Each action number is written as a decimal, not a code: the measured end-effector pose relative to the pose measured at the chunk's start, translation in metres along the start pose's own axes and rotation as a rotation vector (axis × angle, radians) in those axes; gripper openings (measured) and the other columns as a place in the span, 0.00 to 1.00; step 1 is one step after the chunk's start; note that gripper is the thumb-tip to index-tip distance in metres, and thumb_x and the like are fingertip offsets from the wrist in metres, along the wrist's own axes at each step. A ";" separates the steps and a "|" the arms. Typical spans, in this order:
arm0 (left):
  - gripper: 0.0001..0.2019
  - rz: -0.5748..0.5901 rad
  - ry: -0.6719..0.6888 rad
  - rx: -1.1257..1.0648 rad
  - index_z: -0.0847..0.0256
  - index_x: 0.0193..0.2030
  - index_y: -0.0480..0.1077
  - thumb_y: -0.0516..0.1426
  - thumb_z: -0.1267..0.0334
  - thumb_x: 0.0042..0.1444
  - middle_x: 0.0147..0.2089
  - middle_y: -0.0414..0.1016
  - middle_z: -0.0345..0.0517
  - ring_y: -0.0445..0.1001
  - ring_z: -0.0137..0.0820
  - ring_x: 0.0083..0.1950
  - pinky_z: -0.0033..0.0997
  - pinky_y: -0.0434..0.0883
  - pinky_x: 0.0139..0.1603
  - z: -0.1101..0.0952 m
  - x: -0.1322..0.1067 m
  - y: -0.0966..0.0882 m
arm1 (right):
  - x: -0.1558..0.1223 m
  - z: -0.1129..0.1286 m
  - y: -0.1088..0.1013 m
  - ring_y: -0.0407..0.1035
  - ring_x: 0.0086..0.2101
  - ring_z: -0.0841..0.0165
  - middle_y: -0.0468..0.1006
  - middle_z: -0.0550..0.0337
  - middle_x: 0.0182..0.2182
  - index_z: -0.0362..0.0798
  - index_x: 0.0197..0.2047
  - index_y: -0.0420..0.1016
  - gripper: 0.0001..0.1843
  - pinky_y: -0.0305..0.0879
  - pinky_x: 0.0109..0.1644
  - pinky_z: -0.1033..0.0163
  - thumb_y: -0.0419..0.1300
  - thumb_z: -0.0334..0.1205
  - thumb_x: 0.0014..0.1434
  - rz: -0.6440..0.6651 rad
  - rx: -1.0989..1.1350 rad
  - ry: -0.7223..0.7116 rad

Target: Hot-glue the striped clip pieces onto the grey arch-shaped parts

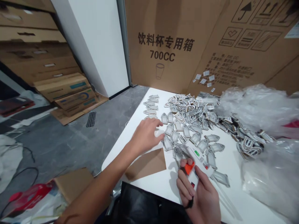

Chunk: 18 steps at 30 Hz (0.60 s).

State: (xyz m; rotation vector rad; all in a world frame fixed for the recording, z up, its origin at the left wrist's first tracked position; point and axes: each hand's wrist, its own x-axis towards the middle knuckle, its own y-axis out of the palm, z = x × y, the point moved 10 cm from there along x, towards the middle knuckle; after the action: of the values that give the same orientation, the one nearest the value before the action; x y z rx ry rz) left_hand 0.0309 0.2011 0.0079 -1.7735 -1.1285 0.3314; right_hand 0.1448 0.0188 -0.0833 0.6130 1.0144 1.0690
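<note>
My left hand (148,133) is over the table's left side, thumb and fingers apart, with nothing visible between them. Its fingertips are between a short column of flat grey tag-like pieces (151,107) and scattered pieces of the same kind (174,137). In my right hand (198,189) is a white glue gun (195,154) with an orange trigger (188,168) and a green label. The gun's front end is above some grey pieces, and whether it touches one I cannot tell. A brown cardboard rectangle (148,165) lies below my left hand.
A heap of tag-like pieces (187,105) covers the back of the white table (163,186), with another pile (251,143) to the right. Clear plastic bags (259,102) bulge along the right side. Large cardboard boxes (173,71) stand behind; flattened cartons (70,93) lie left on the floor.
</note>
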 end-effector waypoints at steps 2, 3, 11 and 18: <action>0.23 0.078 0.040 -0.042 0.55 0.57 0.72 0.68 0.51 0.58 0.53 0.79 0.48 0.75 0.47 0.57 0.49 0.71 0.60 -0.015 -0.012 0.012 | -0.001 0.001 -0.002 0.48 0.20 0.79 0.74 0.64 0.41 0.52 0.44 0.76 0.10 0.59 0.21 0.73 0.70 0.45 0.65 0.001 -0.008 0.003; 0.28 0.102 0.055 -0.050 0.56 0.59 0.71 0.70 0.48 0.56 0.55 0.79 0.50 0.75 0.49 0.57 0.50 0.71 0.59 -0.021 -0.017 0.018 | -0.001 0.001 -0.003 0.47 0.21 0.79 0.74 0.64 0.40 0.53 0.44 0.76 0.09 0.60 0.21 0.73 0.70 0.45 0.65 0.003 -0.018 0.009; 0.32 0.100 0.053 -0.103 0.57 0.62 0.68 0.72 0.59 0.52 0.58 0.77 0.51 0.74 0.49 0.60 0.49 0.73 0.60 -0.029 -0.023 0.012 | -0.003 -0.001 -0.010 0.42 0.21 0.77 0.72 0.65 0.40 0.52 0.44 0.76 0.05 0.61 0.19 0.72 0.66 0.43 0.69 -0.005 0.037 0.006; 0.26 -0.158 -0.259 -0.161 0.54 0.62 0.69 0.68 0.61 0.58 0.59 0.78 0.46 0.78 0.42 0.58 0.46 0.72 0.62 0.034 -0.078 -0.062 | -0.008 -0.004 -0.009 0.41 0.21 0.78 0.71 0.66 0.37 0.50 0.42 0.77 0.07 0.58 0.18 0.72 0.68 0.42 0.66 -0.053 -0.019 0.038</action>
State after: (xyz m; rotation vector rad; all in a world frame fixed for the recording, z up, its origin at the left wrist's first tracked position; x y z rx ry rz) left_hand -0.0667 0.1637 0.0236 -1.8027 -1.5066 0.3924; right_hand 0.1438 0.0080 -0.0894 0.5488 1.0472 1.0460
